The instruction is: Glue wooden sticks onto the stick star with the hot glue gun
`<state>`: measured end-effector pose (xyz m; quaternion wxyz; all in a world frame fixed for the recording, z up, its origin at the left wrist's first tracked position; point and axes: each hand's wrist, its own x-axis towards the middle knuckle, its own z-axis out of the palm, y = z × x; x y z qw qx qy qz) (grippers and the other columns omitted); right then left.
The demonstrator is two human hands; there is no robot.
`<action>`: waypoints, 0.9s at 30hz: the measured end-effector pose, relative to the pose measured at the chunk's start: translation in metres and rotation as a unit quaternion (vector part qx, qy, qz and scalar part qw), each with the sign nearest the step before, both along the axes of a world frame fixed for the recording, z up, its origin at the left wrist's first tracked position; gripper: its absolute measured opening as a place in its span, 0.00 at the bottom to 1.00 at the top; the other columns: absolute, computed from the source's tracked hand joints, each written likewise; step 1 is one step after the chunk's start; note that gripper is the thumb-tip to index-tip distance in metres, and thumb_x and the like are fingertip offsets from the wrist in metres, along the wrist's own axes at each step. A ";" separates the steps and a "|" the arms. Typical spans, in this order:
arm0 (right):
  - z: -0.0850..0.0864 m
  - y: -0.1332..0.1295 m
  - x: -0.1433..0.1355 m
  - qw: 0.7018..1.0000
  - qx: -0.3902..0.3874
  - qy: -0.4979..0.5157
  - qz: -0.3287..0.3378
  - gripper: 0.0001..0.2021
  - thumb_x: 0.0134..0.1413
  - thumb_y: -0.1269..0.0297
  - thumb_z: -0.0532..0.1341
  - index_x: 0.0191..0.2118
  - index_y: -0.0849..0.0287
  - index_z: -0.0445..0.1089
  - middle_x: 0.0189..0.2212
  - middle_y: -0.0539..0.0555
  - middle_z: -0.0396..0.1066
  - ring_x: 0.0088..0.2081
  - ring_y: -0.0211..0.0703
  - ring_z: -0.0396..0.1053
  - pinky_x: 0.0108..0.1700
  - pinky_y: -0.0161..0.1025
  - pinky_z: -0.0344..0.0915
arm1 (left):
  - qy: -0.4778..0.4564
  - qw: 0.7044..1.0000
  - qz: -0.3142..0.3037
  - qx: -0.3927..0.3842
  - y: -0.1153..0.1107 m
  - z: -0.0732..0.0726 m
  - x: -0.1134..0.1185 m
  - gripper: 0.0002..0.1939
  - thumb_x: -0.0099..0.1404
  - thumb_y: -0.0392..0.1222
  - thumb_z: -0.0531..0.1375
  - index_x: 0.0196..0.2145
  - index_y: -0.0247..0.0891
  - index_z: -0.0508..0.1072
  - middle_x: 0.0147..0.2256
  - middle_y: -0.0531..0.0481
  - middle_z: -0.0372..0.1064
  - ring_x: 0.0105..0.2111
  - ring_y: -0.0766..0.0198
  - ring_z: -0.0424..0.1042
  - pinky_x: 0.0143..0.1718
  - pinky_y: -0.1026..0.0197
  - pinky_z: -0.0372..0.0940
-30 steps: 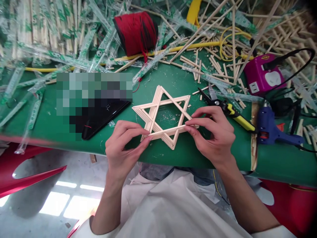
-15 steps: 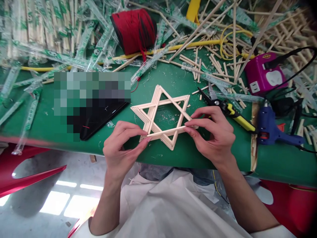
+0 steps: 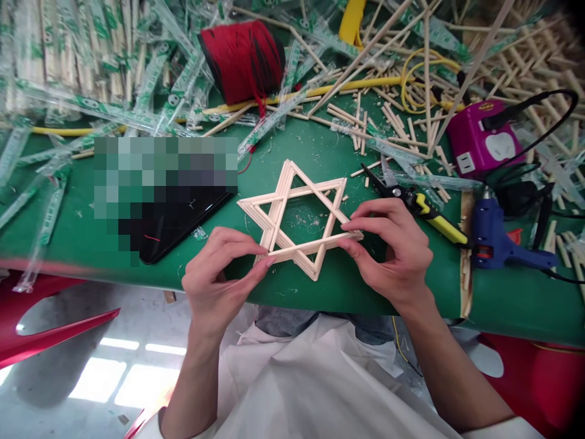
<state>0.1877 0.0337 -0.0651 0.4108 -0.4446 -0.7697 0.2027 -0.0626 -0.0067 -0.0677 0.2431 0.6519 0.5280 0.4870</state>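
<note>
A six-pointed star of stacked wooden sticks (image 3: 277, 213) lies on the green table in front of me. Along its near side runs a top wooden stick (image 3: 306, 245). My left hand (image 3: 223, 265) pinches the stick's left end between thumb and fingers at the star's near-left corner. At the right corner, the thumb and fingers of my right hand (image 3: 393, 247) close on its other end. The fingertips cover both corners, so how the stick ends sit on the layers below is partly hidden.
Right of the star lie yellow-handled cutters (image 3: 429, 213), a blue glue gun (image 3: 496, 235) and a purple power adapter (image 3: 484, 137). A black phone (image 3: 183, 222), partly blurred out, lies left. Behind are a red cord spool (image 3: 242, 61), loose sticks (image 3: 402, 125) and wrapped chopsticks (image 3: 68, 61).
The right fingers have spread slightly and shifted at the star's right corner. The stick lies a little closer along the near side. The whole view has moved slightly.
</note>
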 end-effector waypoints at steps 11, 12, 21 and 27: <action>0.006 -0.002 0.000 1.000 0.001 -0.020 -0.013 0.09 0.54 0.76 0.67 0.39 0.55 0.74 0.38 0.55 0.71 0.39 0.47 0.71 0.40 0.48 0.71 | -0.006 1.000 -0.007 0.000 0.001 0.000 0.003 0.13 0.57 0.24 0.70 0.35 0.39 0.78 0.31 0.52 0.73 0.31 0.64 0.71 0.31 0.59 0.66; 0.006 -0.002 0.000 1.000 0.000 -0.022 -0.013 0.09 0.54 0.76 0.67 0.38 0.56 0.74 0.38 0.55 0.71 0.39 0.47 0.71 0.40 0.48 0.71 | -0.006 1.000 -0.007 0.000 0.001 0.000 0.002 0.13 0.57 0.24 0.70 0.35 0.39 0.78 0.30 0.52 0.73 0.31 0.64 0.71 0.31 0.59 0.65; 0.008 -0.003 0.000 0.999 -0.003 -0.036 -0.017 0.09 0.54 0.77 0.68 0.37 0.56 0.73 0.38 0.55 0.71 0.38 0.45 0.71 0.40 0.47 0.71 | -0.003 1.000 -0.003 0.002 0.001 -0.002 0.003 0.12 0.58 0.25 0.70 0.34 0.40 0.78 0.30 0.53 0.73 0.30 0.64 0.71 0.31 0.59 0.65; 0.009 -0.005 0.000 0.999 0.006 -0.039 -0.015 0.11 0.53 0.76 0.68 0.42 0.57 0.73 0.39 0.57 0.73 0.41 0.49 0.72 0.41 0.49 0.72 | -0.006 1.000 -0.007 0.004 0.001 0.000 0.004 0.13 0.56 0.23 0.70 0.34 0.38 0.77 0.30 0.52 0.73 0.31 0.64 0.71 0.31 0.58 0.65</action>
